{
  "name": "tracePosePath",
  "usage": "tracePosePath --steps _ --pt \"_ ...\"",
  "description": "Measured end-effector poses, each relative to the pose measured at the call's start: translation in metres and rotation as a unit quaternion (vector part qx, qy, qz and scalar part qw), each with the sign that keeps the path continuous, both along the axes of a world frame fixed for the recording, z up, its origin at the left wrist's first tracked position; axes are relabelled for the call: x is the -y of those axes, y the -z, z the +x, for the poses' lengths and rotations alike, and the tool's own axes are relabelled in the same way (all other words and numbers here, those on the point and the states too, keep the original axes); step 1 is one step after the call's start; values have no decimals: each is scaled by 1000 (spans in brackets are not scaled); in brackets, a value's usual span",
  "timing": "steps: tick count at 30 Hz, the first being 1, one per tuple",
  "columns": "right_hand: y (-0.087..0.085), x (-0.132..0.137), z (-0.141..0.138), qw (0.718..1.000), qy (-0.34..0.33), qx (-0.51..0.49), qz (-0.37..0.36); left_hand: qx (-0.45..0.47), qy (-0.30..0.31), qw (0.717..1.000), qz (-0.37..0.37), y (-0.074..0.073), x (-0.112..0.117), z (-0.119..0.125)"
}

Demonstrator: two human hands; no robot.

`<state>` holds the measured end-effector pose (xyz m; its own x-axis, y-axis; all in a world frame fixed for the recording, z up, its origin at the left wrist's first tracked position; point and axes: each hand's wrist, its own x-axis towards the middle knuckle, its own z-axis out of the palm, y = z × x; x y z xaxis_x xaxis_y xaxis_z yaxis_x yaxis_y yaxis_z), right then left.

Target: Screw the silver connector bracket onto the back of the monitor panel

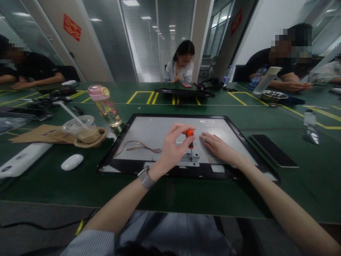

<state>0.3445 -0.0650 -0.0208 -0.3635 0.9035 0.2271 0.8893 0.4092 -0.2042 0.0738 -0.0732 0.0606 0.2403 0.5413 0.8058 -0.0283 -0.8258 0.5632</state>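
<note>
My left hand (174, 145) is closed around the orange-and-black handle of a screwdriver (190, 138). The screwdriver stands upright, its tip down at a small metal bracket (195, 161) on the near edge of a display panel (170, 124). Whether the tip sits in a screw is too small to tell. My right hand (215, 145) lies flat on the panel's grey back, right of the screwdriver, fingers stretched out and holding nothing. Thin coloured wires (138, 143) run across the panel's left part. A black frame surrounds the panel, which lies flat on the green table (165, 195).
Left of the panel stand a pink-lidded bottle (103, 105), an iced drink cup (82, 129) and a white mouse (72, 162). A phone (274, 150) lies at the right. Beyond the panel rests a dark flat part (184, 93). Several people sit around the table.
</note>
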Motion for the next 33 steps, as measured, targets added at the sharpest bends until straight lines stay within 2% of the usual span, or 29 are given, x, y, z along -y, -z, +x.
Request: tracePosePath --steps 2,6,8,15,23,27,30,33 --pt "-2 1 -1 1000 10 4 -13 11 21 999 -36 3 1 -1" --pt "-4 1 -2 1000 20 3 -21 35 102 986 -124 9 2 -4" --pt "-4 0 -2 1000 17 5 -22 47 111 983 -138 11 1 -3" --pt "-5 1 -3 1000 11 3 -12 53 -5 995 -79 10 1 0" --pt "-5 1 -3 1000 11 4 -19 24 57 996 -70 10 9 -2" --pt "-3 0 -2 1000 -2 6 -12 23 4 1000 -6 8 9 -3" --pt "-1 0 -1 1000 -1 6 -8 42 -45 998 14 6 10 -3" --pt "0 0 0 1000 1 -3 -5 28 -27 999 -2 5 13 -3"
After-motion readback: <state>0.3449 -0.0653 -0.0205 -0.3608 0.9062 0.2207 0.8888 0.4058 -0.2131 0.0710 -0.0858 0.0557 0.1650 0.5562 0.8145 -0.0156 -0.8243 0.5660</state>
